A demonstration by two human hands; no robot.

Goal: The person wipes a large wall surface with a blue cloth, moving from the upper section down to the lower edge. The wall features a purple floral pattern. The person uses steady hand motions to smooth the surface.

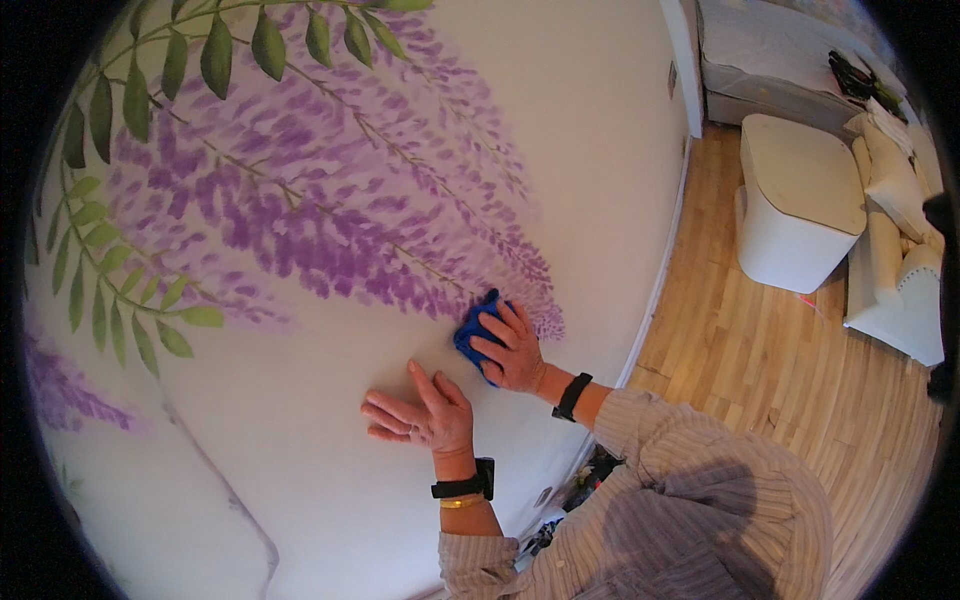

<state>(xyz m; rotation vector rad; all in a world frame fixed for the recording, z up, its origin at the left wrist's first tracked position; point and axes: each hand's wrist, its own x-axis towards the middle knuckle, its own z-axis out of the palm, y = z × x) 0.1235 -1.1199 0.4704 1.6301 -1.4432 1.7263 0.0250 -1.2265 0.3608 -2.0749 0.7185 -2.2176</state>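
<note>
A blue cloth (pixel 474 330) lies bunched under my right hand (pixel 513 349), which presses it against the wall at the lower tip of a painted purple flower cluster (pixel 300 225). To the lower left, my left hand (pixel 427 412) is at the pale wall (pixel 337 495) with its fingers spread and nothing in it. Whether its palm touches the wall I cannot tell. Both wrists wear black bands, and a gold-coloured bracelet sits below the left one. Green painted leaves (pixel 217 56) run along the top and left of the wall.
A white lidded bin (pixel 795 247) stands on the wood floor (pixel 720 322) at the right. Behind it is a grey upholstered piece of furniture (pixel 772 75), with cushions (pixel 896 187) beside the bin. A white baseboard (pixel 660 277) edges the wall; small items lie near its lower end.
</note>
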